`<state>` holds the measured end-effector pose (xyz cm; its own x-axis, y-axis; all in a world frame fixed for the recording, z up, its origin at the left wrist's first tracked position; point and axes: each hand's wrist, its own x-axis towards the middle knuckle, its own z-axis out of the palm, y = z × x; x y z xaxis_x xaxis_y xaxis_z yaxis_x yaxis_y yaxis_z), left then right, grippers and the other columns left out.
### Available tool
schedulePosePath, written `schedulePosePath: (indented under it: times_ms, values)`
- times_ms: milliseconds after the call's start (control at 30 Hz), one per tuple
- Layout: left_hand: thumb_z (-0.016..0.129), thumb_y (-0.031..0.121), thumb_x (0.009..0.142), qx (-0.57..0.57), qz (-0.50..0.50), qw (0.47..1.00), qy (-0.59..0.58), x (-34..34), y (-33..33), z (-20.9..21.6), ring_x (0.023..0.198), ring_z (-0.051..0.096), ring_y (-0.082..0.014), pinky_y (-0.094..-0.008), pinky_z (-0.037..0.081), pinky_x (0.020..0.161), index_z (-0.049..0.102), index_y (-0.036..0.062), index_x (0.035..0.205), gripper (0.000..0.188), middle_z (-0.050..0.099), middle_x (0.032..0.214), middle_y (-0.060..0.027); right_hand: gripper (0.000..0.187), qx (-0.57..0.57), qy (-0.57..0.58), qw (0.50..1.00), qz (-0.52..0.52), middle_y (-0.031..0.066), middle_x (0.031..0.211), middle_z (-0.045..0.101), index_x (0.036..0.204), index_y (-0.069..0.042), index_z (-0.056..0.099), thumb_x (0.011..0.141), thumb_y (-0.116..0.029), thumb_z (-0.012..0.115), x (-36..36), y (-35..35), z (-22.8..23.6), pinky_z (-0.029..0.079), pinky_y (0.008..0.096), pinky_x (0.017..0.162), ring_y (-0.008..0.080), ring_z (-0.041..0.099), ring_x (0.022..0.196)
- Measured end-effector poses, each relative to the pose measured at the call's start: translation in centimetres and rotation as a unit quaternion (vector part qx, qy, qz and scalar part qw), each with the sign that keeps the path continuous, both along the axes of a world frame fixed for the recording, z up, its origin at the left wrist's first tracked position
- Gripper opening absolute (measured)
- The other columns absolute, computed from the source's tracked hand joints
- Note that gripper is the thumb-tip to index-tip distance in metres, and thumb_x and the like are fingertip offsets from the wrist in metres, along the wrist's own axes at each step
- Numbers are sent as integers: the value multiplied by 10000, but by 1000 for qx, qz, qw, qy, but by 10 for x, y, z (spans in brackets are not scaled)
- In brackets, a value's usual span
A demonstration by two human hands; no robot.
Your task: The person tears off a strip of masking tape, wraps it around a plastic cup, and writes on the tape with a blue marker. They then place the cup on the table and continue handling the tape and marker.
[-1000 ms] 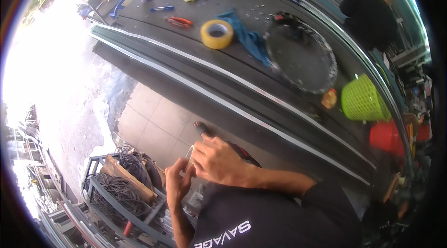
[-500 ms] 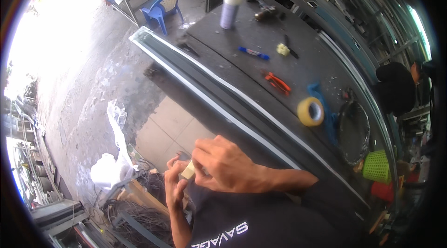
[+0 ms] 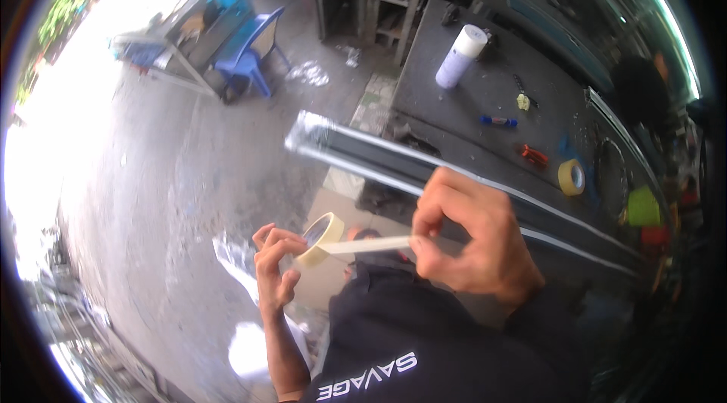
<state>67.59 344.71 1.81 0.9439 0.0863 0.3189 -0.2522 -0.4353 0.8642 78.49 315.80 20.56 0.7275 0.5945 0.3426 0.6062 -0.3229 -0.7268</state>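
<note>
A roll of cream masking tape (image 3: 331,233) sits in my left hand (image 3: 277,265), whose fingers grip it by its side and inner ring. From the roll a strip of tape (image 3: 371,245) stretches out to the right, pulled straight. Its free end is pinched between thumb and forefinger of my right hand (image 3: 473,240). Just beyond the right hand lies a long dark metal profile (image 3: 371,153) with pale edges, its far end wrapped in clear film. My right hand covers part of it in the view.
On the dark workbench (image 3: 435,112) stand a spray can (image 3: 461,56), a blue marker (image 3: 499,121), orange-handled pliers (image 3: 535,155) and a yellow tape roll (image 3: 571,177). A blue plastic chair (image 3: 246,62) is at the far left. White plastic wrapping (image 3: 254,350) lies on the floor.
My right hand has moved away to the right, drawing a strip of tape off the roll. The view has shifted, so the bench and profile appear farther right.
</note>
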Motion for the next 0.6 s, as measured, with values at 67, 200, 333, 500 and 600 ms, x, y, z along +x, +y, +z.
schedulePosePath:
  times_ms: [67, 200, 333, 500, 600]
  values:
    - [529, 778, 929, 22, -33, 999, -31, 52, 37, 10, 921, 690, -246, -537, 296, 1152, 741, 26, 862, 785, 713, 889, -89, 135, 23, -20, 999, -37, 69, 802, 606, 822, -37, 614, 792, 20, 732, 10, 18, 7, 517, 341, 629, 208, 621, 683]
    - [595, 726, 924, 62, -96, 992, -52, 156, 100, 18, 916, 682, -254, -562, 302, 1158, 716, 32, 813, 713, 706, 864, -92, 106, 90, 34, 987, -127, 97, 849, 645, 830, -14, 643, 757, 11, 715, 51, 55, -8, 503, 319, 667, 208, 651, 727]
    - [605, 645, 945, 56, -164, 983, -61, 225, 157, 27, 900, 671, -262, -564, 323, 1150, 701, 8, 835, 653, 695, 845, -110, 80, 141, 88, 971, -169, 97, 863, 665, 880, 1, 661, 838, 4, 729, 80, 80, -20, 521, 330, 708, 209, 661, 757]
    - [618, 574, 982, -2, -347, 935, -80, 326, 194, 25, 889, 659, -274, -557, 389, 1152, 680, -49, 895, 632, 692, 846, -138, 124, 140, 90, 939, -301, 103, 911, 617, 945, 13, 643, 952, -46, 752, 67, 114, -25, 524, 378, 715, 237, 676, 772]
    - [723, 323, 1035, 26, -544, 839, 0, 389, 202, 18, 1300, 639, -364, -500, 421, 1164, 668, -44, 1317, 465, 731, 1241, -242, 98, 77, 57, 892, -441, 112, 945, 620, 988, 21, 641, 964, -25, 724, 52, 146, -34, 519, 399, 707, 270, 669, 761]
